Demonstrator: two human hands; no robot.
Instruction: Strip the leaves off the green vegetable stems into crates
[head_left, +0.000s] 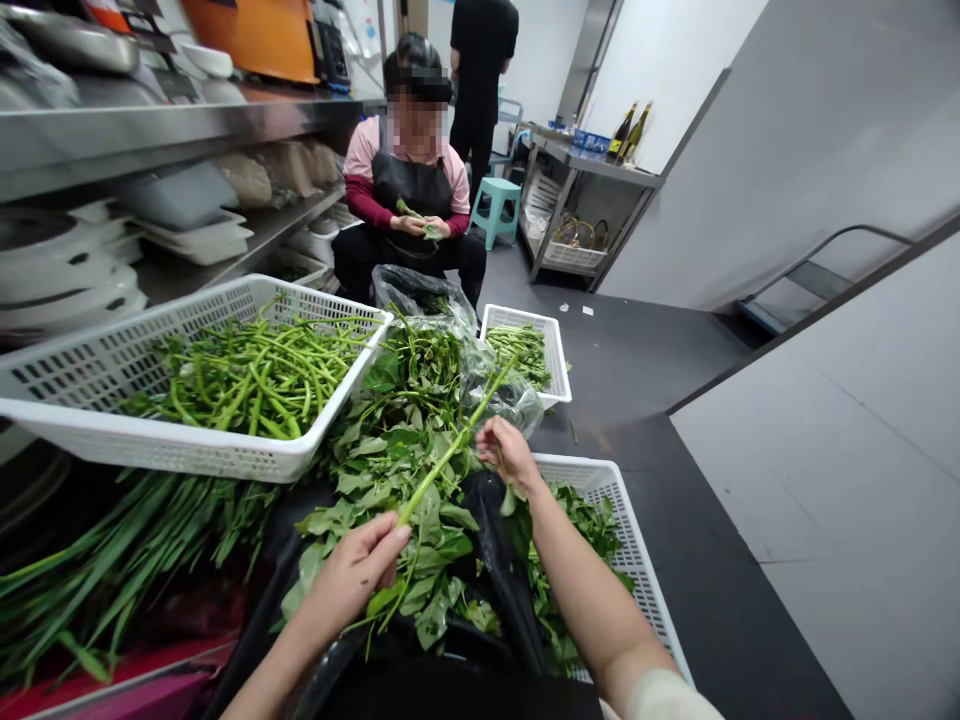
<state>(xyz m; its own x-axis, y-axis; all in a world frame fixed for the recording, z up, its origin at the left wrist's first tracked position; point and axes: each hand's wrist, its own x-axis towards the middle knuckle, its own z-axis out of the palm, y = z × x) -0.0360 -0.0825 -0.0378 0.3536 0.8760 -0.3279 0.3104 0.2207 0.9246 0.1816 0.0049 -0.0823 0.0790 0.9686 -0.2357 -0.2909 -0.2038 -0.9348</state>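
While my left hand (358, 570) pinches the lower end of a green stem (450, 450), my right hand (506, 452) grips it higher up, above the heap of leaves (390, 470). If I pull too hard, I think the thin stem may snap in the wrong place, or leaves may fall to the floor. One white basket (225, 460) at my left holds stripped stems, another basket (637, 560) under my right arm holds leaves, and a small basket (555, 350) farther away holds stems too

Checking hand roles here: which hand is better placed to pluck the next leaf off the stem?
Probably the right hand: it pinches the stem partway up beside leaves, while the left hand grips its lower end.
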